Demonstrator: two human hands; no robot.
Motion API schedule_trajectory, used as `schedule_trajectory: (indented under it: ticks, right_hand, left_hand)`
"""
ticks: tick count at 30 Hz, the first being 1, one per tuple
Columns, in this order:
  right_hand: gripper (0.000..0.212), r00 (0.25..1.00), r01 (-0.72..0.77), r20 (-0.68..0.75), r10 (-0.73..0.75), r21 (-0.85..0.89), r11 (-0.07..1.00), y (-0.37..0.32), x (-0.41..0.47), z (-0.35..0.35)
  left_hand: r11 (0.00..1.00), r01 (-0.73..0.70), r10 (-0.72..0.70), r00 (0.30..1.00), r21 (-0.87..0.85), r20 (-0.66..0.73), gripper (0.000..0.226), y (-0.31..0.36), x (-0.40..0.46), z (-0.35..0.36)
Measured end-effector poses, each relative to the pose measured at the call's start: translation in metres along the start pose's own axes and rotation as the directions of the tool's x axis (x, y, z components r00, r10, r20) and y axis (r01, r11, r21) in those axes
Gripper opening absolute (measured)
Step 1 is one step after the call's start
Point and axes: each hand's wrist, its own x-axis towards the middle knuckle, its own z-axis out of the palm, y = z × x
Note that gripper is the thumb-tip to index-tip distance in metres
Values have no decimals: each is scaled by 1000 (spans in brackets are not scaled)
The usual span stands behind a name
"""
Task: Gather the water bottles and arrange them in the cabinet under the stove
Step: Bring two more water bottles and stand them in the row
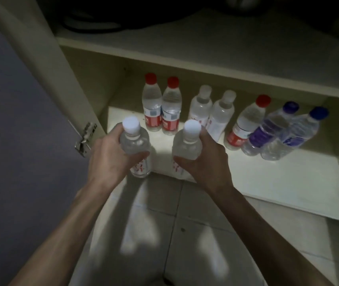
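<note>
— Down on the cabinet floor (pixel 288 178), what stands in the row?
— Seven water bottles: two red-capped bottles (pixel 161 104) at the left, two white-capped bottles (pixel 210 108) beside them, a third red-capped bottle (pixel 245 122), then two blue-capped bottles (pixel 278 131) touching each other.
— And the hands?
— The left hand (pixel 111 157) curls around a white-capped bottle (pixel 135 145), thumb across its front; the right hand (pixel 203 159) grips another (pixel 187 145) the same way. Both bottles hang at the cabinet's front edge.
— Their labels?
— Red print, mostly covered by thumbs, unreadable.
— Above?
— Dark objects on the upper shelf (pixel 185 46), too dim to identify. A hinge (pixel 86 139) shows at left.
</note>
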Motion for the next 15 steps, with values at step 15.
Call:
schedule_trajectory:
  ticks: [15]
  right_hand:
    - [54,988,97,-123,-94,17,995,44,119,77]
  left_hand:
    - [999,-25,25,1000,-23,16,55,-20,107,49]
